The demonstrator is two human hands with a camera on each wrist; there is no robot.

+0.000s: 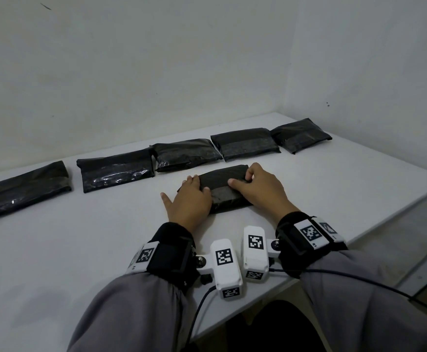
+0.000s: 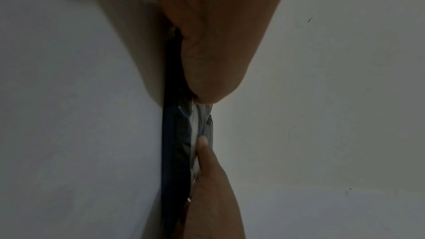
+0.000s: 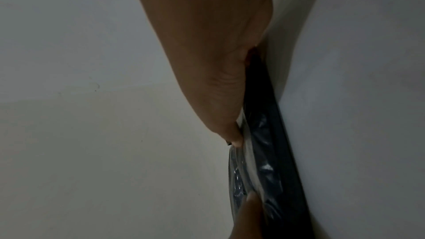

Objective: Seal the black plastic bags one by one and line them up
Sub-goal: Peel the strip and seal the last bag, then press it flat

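Nearest the camera, at the centre of the head view, one black bag (image 1: 226, 189) is lying flat on the white surface (image 1: 80, 237) with both hands laid on it. The left hand (image 1: 191, 201) is spread over the bag's left end, fingers nearly straight and pressed down, thumb out on the surface beside it. The right hand (image 1: 255, 188) is placed on the bag's right end; its index finger is stretched flat across the folded flap, while the other fingers are curled at the far right corner. Whether that corner is pinched or only pressed cannot be told. In the wrist views, fingertips (image 2: 203, 141) are seen bearing on the glossy strip along the bag's edge, so the sealing of this bag is judged to be under way and not finished.

Farther back, across the middle of the frame, five bags (image 1: 245, 143) are laid in a row from left edge to upper right, apparently sealed. What remains is judged to be closing the sixth and adding it to the row.
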